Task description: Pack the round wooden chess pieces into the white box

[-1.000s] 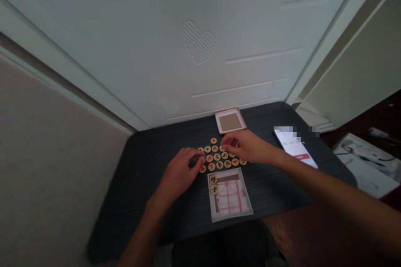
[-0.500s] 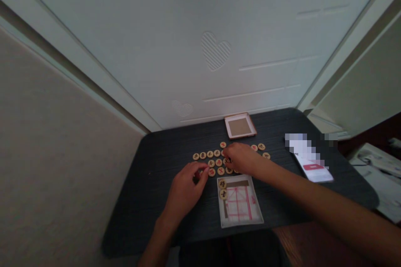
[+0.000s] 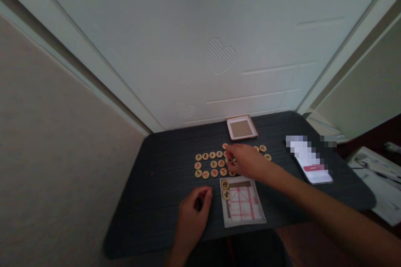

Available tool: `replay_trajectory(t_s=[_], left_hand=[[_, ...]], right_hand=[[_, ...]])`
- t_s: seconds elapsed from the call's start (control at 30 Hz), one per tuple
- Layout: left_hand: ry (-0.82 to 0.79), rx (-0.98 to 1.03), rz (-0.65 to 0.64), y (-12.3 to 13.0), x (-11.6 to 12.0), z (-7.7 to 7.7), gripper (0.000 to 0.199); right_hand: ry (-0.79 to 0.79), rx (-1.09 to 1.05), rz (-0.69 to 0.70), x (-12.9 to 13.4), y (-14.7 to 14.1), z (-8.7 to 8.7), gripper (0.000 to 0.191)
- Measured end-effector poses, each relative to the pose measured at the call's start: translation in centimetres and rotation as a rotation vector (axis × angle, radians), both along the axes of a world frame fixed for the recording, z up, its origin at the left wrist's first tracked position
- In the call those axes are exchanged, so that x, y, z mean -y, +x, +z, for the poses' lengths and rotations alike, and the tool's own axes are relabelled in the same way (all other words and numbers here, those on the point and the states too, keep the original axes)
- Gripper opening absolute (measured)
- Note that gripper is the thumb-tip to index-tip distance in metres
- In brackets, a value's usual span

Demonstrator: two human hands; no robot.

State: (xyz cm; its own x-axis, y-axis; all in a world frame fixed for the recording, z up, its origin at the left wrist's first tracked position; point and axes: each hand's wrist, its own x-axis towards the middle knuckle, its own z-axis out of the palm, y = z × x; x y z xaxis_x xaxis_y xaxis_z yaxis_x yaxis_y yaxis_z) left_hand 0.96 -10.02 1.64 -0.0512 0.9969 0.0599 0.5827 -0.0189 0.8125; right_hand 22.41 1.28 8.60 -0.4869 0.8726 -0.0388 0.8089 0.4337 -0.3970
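Round wooden Chinese chess pieces (image 3: 214, 173) with red or black characters lie in rows on the dark table (image 3: 163, 200). My right hand (image 3: 246, 159) reaches over the right part of the rows, fingers curled down among the pieces; what its fingertips grip is hidden. My left hand (image 3: 194, 212) is above the table at the near left, thumb and fingers pinched together; anything between them cannot be made out. Just to its right is a shallow white tray (image 3: 262, 220), with two black-marked pieces (image 3: 226, 194) at its left side and a folded, red-lined paper (image 3: 242, 206) inside.
An open box lid (image 3: 242, 128) lies at the back of the table near the white panel (image 3: 169, 50). A phone (image 3: 308, 158) with a lit screen rests on the right side. Beyond the table's right edge are white objects (image 3: 376, 187).
My left hand has drawn back from the left pieces toward me, uncovering several of them. My right hand stays over the rows with little movement. The view has shifted slightly.
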Motion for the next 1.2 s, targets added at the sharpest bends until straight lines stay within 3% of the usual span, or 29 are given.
replay_trajectory(t_s=[0.1, 0.23, 0.47, 0.6, 0.77, 0.9, 1.03, 1.2], left_hand=[[-0.007, 0.002, -0.031, 0.4, 0.7, -0.4, 0.027], [0.05, -0.017, -0.012, 1.2, 0.9, -1.0, 0.026], [0.122, -0.012, 0.011, 2.4, 0.9, -1.7, 0.024], [0.138, -0.023, 0.011, 2.4, 1.1, -2.0, 0.024], [0.159, -0.037, 0.011, 2.4, 1.3, -1.9, 0.023], [0.168, -0.048, -0.005, 2.5, 1.5, -1.8, 0.022], [0.178, -0.055, -0.025, 2.6, 1.5, -1.9, 0.022], [0.212, -0.061, -0.034, 2.5, 1.5, -2.1, 0.02]], right_hand=[[-0.027, -0.247, 0.021, 2.4, 1.4, 0.2, 0.013], [-0.11, -0.484, -0.032, 6.1, 3.0, -1.3, 0.036], [-0.232, -0.597, -0.189, 9.8, 3.8, -4.5, 0.012], [-0.329, -0.618, -0.316, 10.1, 3.5, -5.6, 0.024], [-0.183, -0.521, -0.407, 8.8, 2.7, -5.6, 0.04], [-0.182, -0.504, -0.376, 8.1, 2.2, -4.5, 0.038], [-0.258, -0.492, -0.252, 8.4, 2.3, -4.0, 0.015], [-0.299, -0.465, -0.134, 9.2, 2.7, -4.1, 0.017]])
